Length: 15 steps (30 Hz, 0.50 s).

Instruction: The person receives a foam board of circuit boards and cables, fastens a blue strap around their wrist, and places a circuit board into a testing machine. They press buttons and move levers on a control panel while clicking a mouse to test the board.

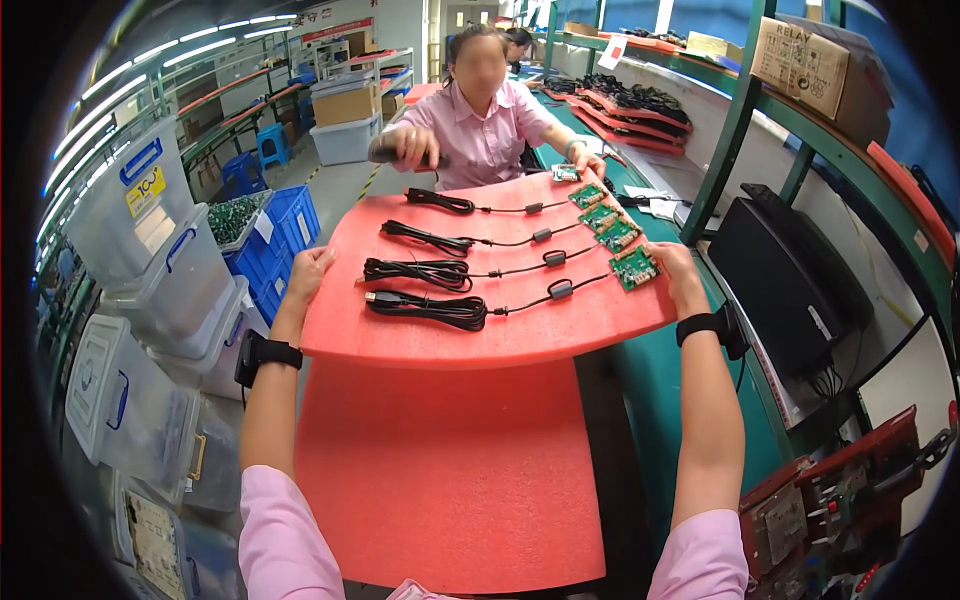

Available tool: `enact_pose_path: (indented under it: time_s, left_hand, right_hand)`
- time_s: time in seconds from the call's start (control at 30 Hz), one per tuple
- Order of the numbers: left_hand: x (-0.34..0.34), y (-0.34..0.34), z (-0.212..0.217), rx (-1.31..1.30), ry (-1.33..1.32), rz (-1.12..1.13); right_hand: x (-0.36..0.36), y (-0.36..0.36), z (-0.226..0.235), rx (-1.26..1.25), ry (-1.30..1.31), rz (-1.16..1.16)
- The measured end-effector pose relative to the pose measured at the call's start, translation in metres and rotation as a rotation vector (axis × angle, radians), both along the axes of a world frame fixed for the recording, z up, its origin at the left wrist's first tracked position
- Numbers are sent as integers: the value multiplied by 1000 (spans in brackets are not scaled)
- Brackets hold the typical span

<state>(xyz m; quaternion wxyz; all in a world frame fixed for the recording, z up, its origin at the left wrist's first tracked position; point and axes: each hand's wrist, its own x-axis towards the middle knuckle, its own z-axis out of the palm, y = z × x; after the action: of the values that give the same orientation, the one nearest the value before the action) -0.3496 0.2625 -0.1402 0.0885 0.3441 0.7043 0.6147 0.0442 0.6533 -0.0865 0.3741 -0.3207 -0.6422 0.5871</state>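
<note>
A pink foam sheet point(540, 335) is held level between my two hands. My left hand point(311, 272) grips its left edge, and my right hand point(680, 275) grips the right edge beside the nearest green circuit board point(634, 268). Several coiled black cables point(425, 309) lie in a row across the sheet. Each runs right through a dark ferrite block point(560, 289) to a green board. Below, a second pink foam sheet point(450, 470) lies lower and closer to me. Both my wrists wear black straps; the fingertips under the held sheet are hidden.
Across from me sits a person point(485, 130) in a pink shirt, one hand holding a dark object over the sheet's far edge. Clear plastic bins point(150, 260) and blue crates point(290, 225) stand left. At right are a green bench point(740, 440), a black monitor point(785, 265) and a red fixture point(850, 500).
</note>
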Motion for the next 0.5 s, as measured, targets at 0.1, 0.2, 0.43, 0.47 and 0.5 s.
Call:
enact_pose_path:
  time_s: [0.1, 0.2, 0.43, 0.47, 0.5]
  left_hand:
    - [-4, 1, -3, -99, 11, 6]
    - [2, 6, -11, -74, -31, 19]
    - [20, 0, -14, 141, 24, 4]
    - [28, 0, -11, 175, 40, 7]
    - [35, 2, -7, 210, 56, 9]
  right_hand:
    - [3, 9, -5, -6, 23, 5]
    - [0, 9, -7, -2, 18, 16]
    - [-4, 4, -4, -25, 68, 63]
    - [-1, 6, -4, -9, 69, 61]
    - [2, 9, -4, 7, 71, 58]
